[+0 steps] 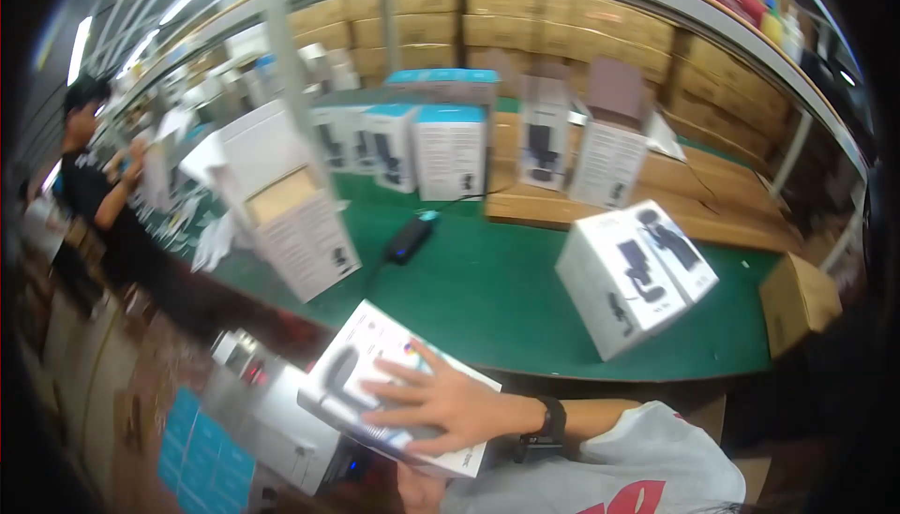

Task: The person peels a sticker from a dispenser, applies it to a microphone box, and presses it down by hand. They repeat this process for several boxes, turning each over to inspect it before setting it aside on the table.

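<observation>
A white printed carton [352,373] with a dark device pictured on it is tilted at the table's near edge. My right hand [450,406], with a dark watch on the wrist, lies flat across its printed face, fingers spread. Under the carton's lower edge part of my left hand [419,489] shows, supporting it; most of its fingers are hidden. Just left of the carton stands a grey label dispenser [281,425], from which a sheet of blue labels [204,453] hangs.
On the green table [478,298] are a larger white carton [628,275], an open-flapped carton [300,233] and a small black device [410,238] with a cable. Blue-topped cartons [450,153] stand behind, beside a wooden board [694,195]. A person [103,177] works at far left.
</observation>
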Demonstrator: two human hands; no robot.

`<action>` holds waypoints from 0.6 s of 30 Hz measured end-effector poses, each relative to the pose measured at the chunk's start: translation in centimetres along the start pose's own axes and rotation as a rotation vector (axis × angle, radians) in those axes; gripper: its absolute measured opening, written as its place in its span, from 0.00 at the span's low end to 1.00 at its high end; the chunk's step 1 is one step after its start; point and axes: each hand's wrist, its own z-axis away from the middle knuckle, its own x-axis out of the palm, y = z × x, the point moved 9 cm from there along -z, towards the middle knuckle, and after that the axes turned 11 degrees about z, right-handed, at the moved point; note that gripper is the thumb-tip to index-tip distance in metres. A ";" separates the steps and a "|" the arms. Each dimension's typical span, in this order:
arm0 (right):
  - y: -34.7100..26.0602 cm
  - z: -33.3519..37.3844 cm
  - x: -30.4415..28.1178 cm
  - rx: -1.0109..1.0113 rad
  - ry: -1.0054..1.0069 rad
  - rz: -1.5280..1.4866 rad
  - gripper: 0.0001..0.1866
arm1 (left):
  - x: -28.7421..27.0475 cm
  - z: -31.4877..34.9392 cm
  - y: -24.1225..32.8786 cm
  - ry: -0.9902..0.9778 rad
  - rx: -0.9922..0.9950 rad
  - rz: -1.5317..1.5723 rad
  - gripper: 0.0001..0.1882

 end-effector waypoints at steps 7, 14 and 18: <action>13.0 15.0 -6.9 0.710 0.807 -0.639 0.36 | 9.9 -8.0 -7.3 -0.305 -0.285 -0.621 0.38; 8.5 19.3 -13.1 0.821 0.546 -0.177 0.36 | 15.7 -9.1 -17.0 -0.492 -0.281 -0.837 0.46; 4.3 18.8 -13.9 0.598 0.616 -0.191 0.33 | 16.5 -6.9 -23.2 -0.906 -0.046 -1.370 0.48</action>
